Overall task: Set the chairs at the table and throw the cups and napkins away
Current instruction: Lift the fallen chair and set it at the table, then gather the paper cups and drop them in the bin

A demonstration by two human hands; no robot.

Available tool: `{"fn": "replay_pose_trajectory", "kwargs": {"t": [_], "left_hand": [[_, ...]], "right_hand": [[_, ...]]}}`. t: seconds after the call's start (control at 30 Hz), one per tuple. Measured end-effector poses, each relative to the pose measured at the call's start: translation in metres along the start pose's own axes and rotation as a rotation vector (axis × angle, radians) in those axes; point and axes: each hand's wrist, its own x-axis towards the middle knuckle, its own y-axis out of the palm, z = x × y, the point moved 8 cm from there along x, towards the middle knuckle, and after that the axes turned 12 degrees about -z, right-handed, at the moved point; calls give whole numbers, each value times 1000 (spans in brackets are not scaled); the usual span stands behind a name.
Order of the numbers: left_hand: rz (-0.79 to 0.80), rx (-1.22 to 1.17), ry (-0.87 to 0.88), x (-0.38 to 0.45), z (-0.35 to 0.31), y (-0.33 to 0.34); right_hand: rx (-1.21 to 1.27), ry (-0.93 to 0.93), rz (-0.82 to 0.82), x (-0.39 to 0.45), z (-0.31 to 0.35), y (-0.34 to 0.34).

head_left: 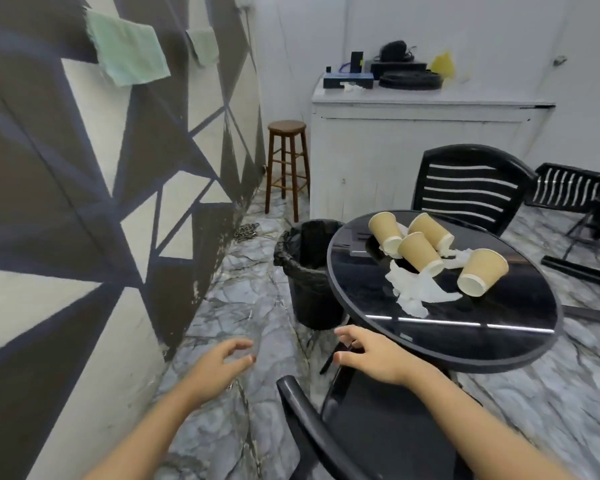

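Both hands empty, fingers spread: left hand hovers over the marble floor, right hand hovers just beside the near edge of the round black table, touching nothing. The near black chair sits directly below and between the forearms, its curved top rail running from near the right hand down toward the camera; the right hand looks nearer that rail. Judgement: next move is either gripping this chair or reaching ahead-right for the trash. Four paper cups lie tipped among crumpled napkins mid-table, up-right of the right hand. The lined bin stands left of the table. A second chair stands at the far side; a third chair lies toppled at right.
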Motion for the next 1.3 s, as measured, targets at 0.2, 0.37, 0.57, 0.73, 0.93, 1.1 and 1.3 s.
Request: {"fn": "replay_pose_trajectory", "kwargs": {"t": [0.2,0.37,0.57,0.73,0.93,1.1,1.3], "left_hand": [[-77,203,-59,-8,17,-32],[-165,292,-138,-18,33,-50],[-199,288,-222,-17,51,-54],[-160,337,-240,1,63,-49],[-64,364,-231,44,93,-43],[11,333,-231,105,115,-54],[61,350,-161,181,129,-90]], "right_hand": [[-167,-132,144,67,56,70],[-263,-161,271,86,68,109],[-337,-238,340,94,79,135],[-357,-253,343,110,81,144],[-410,-162,330,146,70,151],[-434,-54,303,192,62,160],[-404,31,247,249,84,173]]}}
